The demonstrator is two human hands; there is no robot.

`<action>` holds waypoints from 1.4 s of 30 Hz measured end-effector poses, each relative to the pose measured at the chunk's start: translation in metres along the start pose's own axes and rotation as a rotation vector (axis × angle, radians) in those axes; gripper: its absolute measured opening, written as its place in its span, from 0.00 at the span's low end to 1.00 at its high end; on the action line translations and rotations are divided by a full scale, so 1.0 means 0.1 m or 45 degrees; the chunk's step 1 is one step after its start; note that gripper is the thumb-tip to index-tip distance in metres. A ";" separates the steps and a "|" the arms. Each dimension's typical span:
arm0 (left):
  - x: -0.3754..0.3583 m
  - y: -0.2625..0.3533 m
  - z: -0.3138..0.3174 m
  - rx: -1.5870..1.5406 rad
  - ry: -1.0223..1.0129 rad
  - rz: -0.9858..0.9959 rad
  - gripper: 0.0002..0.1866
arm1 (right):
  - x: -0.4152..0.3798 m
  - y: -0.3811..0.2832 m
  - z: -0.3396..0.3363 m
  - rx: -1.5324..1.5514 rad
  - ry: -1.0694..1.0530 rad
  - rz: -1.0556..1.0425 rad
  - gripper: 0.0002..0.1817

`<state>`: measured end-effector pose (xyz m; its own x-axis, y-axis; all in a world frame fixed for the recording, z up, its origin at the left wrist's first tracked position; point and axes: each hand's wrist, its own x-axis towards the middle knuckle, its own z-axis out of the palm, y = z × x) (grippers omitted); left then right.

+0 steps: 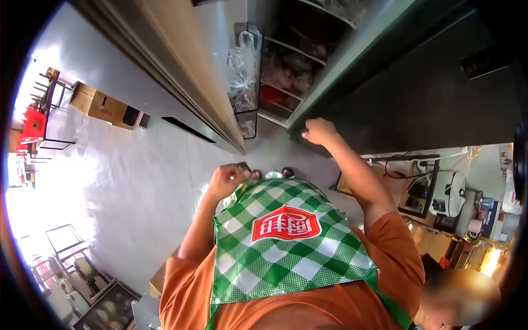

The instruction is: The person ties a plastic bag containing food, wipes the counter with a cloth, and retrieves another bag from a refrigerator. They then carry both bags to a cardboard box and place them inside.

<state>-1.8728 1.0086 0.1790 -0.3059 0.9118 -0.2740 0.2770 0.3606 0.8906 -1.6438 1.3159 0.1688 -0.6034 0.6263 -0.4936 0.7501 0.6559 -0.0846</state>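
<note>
My left hand (226,181) is closed in front of the apron, its fingers curled by a small dark thing and a bit of yellow-green that I cannot make out. My right hand (320,132) reaches forward with bent fingers, overlapping the lower edge of a dark cabinet door (407,99). Whether it grips that edge is hidden. Between this door and a thick, pale-edged door (165,60) standing open on the left, shelves (286,82) hold bagged items. Clear plastic bags (243,66) hang beside them on a wire rack (250,124).
A cardboard box (104,104) stands on the grey floor (143,165) at left, near a red stool (34,124). At right are a white appliance (450,192) and tangled cables (407,165). Another person (459,297) shows at the lower right. Trays (107,308) sit at lower left.
</note>
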 end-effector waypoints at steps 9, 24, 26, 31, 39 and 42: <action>0.07 0.02 0.08 0.114 -0.149 0.077 0.17 | -0.39 0.12 1.01 0.216 0.013 0.086 0.17; -0.31 0.35 0.42 0.219 -0.076 0.006 0.20 | -0.41 0.35 -0.78 -0.219 1.017 -0.347 0.08; -0.39 0.22 0.48 0.171 -0.015 -0.008 0.20 | -0.32 0.36 -0.97 -0.338 0.985 -0.298 0.09; -0.77 0.38 0.46 0.257 0.113 -0.022 0.20 | -0.11 0.34 -1.23 -0.527 0.615 0.012 0.13; -0.99 0.08 0.29 0.200 0.231 -0.115 0.24 | -0.11 0.16 -1.15 -0.484 0.534 0.264 0.14; -0.92 -0.10 0.19 0.196 0.222 -0.157 0.22 | -0.63 -0.14 -0.85 -0.417 0.451 0.327 0.15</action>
<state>-1.8307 0.9248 0.1881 -0.4948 0.8162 -0.2984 0.3590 0.5047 0.7851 -1.6388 1.3031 0.2743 -0.5085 0.8503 -0.1361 0.7961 0.5244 0.3019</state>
